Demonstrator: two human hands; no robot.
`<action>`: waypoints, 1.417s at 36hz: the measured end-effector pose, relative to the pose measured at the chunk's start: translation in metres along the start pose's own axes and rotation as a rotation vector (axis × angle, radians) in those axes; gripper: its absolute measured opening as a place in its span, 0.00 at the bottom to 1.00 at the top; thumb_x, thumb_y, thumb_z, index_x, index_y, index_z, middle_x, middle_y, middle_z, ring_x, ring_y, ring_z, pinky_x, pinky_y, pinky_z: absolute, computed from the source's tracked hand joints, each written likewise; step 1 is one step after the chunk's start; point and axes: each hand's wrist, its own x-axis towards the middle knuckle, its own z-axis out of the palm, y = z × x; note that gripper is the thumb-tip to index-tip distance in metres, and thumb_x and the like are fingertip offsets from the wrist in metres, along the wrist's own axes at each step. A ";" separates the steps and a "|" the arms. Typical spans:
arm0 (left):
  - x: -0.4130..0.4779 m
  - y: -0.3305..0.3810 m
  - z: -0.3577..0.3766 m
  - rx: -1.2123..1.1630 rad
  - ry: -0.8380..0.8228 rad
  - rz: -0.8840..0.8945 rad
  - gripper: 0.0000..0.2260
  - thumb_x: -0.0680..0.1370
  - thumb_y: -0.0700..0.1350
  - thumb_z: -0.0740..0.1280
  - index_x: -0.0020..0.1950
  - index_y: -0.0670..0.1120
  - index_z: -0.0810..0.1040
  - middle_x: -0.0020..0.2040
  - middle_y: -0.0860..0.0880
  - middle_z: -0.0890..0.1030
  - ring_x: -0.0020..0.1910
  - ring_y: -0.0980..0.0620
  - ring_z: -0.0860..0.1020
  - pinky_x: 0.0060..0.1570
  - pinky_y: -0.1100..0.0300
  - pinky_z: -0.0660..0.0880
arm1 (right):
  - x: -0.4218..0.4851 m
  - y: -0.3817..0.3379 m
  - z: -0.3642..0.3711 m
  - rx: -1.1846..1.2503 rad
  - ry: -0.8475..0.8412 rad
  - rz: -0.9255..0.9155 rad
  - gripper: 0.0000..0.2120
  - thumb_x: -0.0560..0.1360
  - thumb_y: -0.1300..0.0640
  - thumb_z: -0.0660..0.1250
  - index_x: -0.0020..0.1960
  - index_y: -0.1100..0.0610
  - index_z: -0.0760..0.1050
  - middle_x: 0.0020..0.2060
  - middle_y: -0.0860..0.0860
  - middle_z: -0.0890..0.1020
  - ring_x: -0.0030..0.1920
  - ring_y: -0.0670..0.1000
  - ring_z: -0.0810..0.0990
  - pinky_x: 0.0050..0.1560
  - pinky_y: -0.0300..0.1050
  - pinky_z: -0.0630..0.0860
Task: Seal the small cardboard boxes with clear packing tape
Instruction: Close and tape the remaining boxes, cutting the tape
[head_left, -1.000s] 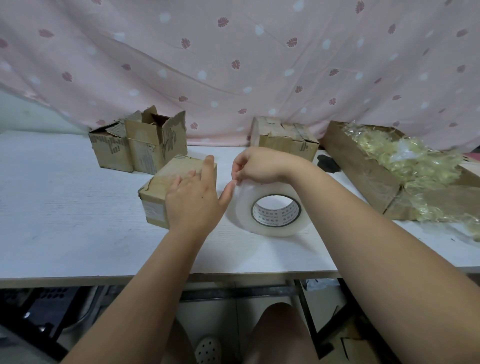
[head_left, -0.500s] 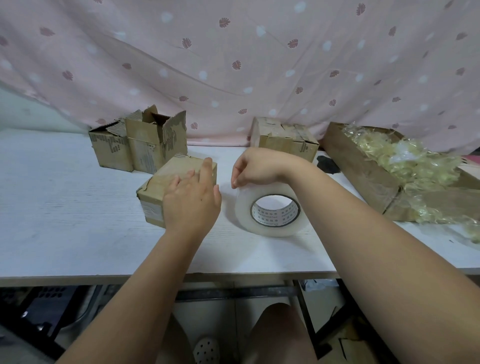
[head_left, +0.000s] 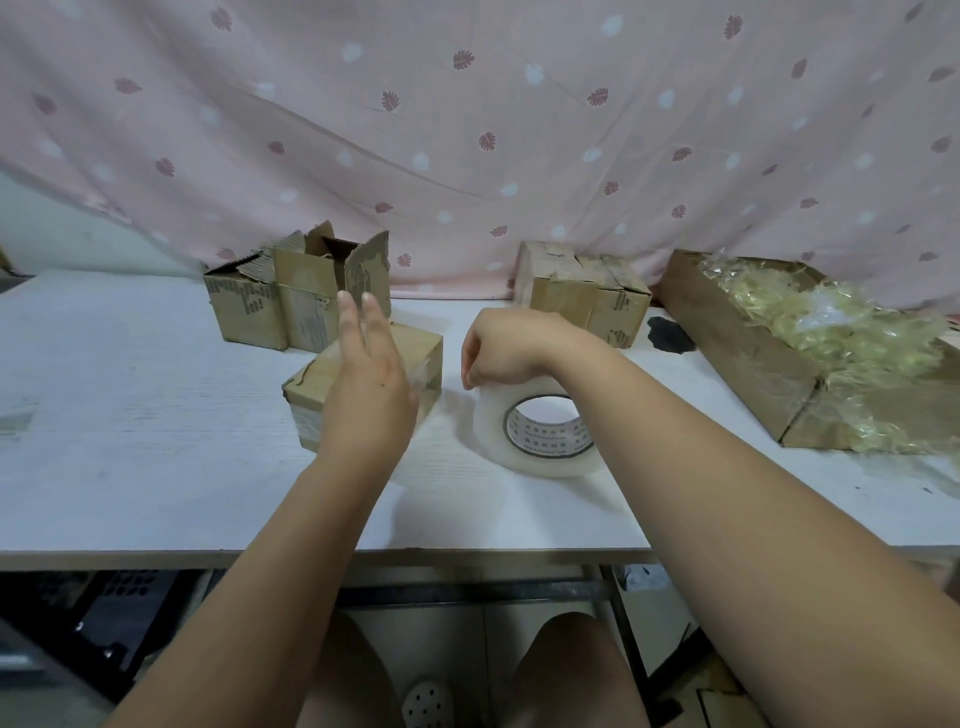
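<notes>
A small closed cardboard box (head_left: 311, 382) lies on the white table (head_left: 130, 441) in front of me. My left hand (head_left: 366, 379) is raised over it, fingers straight and together, palm turned edge-on, holding nothing. A big roll of clear packing tape (head_left: 540, 441) stands on edge just right of the box. My right hand (head_left: 498, 348) rests on top of the roll, fingertips pinched at its upper left edge. Whether a tape end is between the fingers cannot be made out.
Two open-flapped small boxes (head_left: 296, 301) stand at the back left, another closed one (head_left: 582, 291) at the back centre. A long cardboard tray (head_left: 727, 338) with crumpled clear film (head_left: 831, 322) fills the right side. A pink patterned curtain (head_left: 467, 130) hangs behind.
My left hand has lifted off the box top and turned edge-on, fingers stretched forward. My right hand stays on the tape roll.
</notes>
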 end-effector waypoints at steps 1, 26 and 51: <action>0.001 0.001 -0.002 0.014 -0.020 -0.026 0.31 0.80 0.39 0.63 0.78 0.39 0.51 0.78 0.42 0.37 0.57 0.47 0.75 0.50 0.58 0.71 | 0.000 -0.001 0.000 -0.008 -0.002 0.000 0.04 0.75 0.52 0.68 0.46 0.48 0.81 0.46 0.45 0.83 0.51 0.51 0.79 0.47 0.45 0.73; 0.005 -0.039 0.006 0.431 -0.098 0.235 0.23 0.79 0.41 0.60 0.74 0.51 0.66 0.79 0.50 0.55 0.77 0.48 0.56 0.73 0.54 0.54 | 0.014 -0.040 0.013 -0.298 -0.047 -0.024 0.09 0.76 0.50 0.68 0.55 0.49 0.78 0.47 0.46 0.80 0.53 0.53 0.77 0.46 0.46 0.69; 0.006 -0.049 0.002 0.308 0.096 0.044 0.20 0.81 0.43 0.58 0.73 0.51 0.63 0.59 0.48 0.78 0.53 0.43 0.76 0.41 0.56 0.61 | 0.038 -0.069 0.024 -0.393 -0.138 0.008 0.08 0.75 0.49 0.70 0.49 0.46 0.72 0.36 0.44 0.72 0.46 0.53 0.74 0.45 0.47 0.67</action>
